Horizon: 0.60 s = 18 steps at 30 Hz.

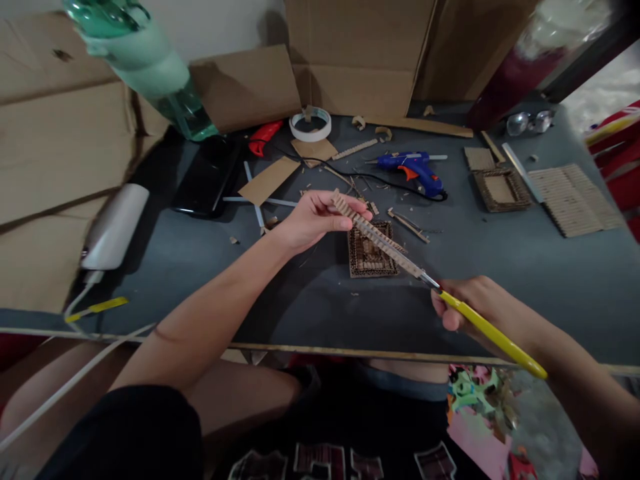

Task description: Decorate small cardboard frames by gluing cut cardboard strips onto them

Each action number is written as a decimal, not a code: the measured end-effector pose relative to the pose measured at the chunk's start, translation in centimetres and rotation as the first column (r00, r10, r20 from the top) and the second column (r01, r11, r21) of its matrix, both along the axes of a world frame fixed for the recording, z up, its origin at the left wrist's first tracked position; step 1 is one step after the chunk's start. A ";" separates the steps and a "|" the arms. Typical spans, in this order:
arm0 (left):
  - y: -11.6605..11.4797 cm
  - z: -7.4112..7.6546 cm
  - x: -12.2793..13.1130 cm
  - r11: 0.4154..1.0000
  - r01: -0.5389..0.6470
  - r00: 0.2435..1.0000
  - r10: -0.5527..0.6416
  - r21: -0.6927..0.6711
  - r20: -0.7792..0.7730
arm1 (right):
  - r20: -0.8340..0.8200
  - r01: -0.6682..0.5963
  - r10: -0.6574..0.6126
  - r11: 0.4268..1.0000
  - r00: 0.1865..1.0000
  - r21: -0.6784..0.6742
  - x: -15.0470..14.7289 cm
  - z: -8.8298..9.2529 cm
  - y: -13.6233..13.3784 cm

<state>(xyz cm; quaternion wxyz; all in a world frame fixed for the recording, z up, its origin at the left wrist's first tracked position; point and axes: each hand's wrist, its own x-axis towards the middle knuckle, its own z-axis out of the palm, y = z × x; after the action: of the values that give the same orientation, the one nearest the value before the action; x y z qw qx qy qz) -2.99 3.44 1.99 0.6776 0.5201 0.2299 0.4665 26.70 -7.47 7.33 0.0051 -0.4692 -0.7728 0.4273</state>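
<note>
My left hand (320, 217) pinches the far end of a narrow corrugated cardboard strip (367, 230) between thumb and fingers. The strip slants down toward my right hand (473, 300), which is closed around a pair of scissors (493, 332) with yellow handles. The metal blades run lengthwise along the strip, partly hidden by it. Below the strip, a small square built of layered corrugated cardboard (359, 267) lies on the table, its upper right part covered.
A blue glue gun (410, 167) with its black cord lies behind my hands among cardboard scraps. Farther back are a white tape roll (311, 137) and a green bottle (155, 73). A cardboard frame (483, 200) and ridged sheet (573, 203) lie right; a black phone (203, 180) lies left.
</note>
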 end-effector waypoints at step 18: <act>-0.6 -0.1 1.1 0.996 0.075 0.992 -0.070 -0.043 0.106 | -0.084 0.028 -0.032 0.998 0.996 -0.055 -0.2 1.0 0.2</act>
<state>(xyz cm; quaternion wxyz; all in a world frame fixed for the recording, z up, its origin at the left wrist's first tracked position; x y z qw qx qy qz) -1.93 2.86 1.92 0.7172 0.4870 0.1858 0.4625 26.46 -7.31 8.36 0.0317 -0.4622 -0.7531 0.4672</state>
